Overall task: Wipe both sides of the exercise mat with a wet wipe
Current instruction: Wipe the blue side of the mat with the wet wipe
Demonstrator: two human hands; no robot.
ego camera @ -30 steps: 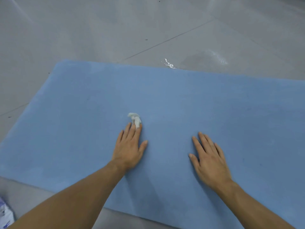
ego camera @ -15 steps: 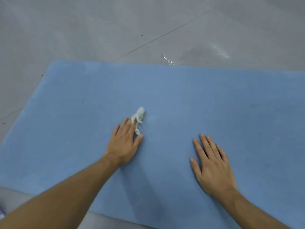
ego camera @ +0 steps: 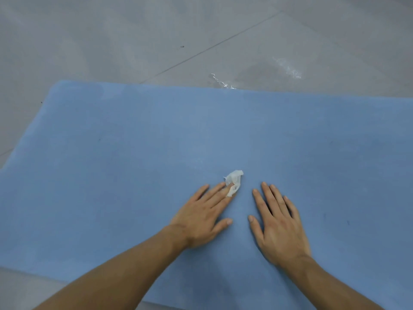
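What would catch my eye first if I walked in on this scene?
A big blue mat fills most of the view, spread flat on a grey floor. Near its middle two bare hands lie flat: the left hand presses a crumpled white wipe with its fingertips, the right hand rests beside it.

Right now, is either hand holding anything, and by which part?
Nothing is gripped. The left hand pins the near end of the wet wipe to the mat under straight fingertips; the right hand lies flat, empty.
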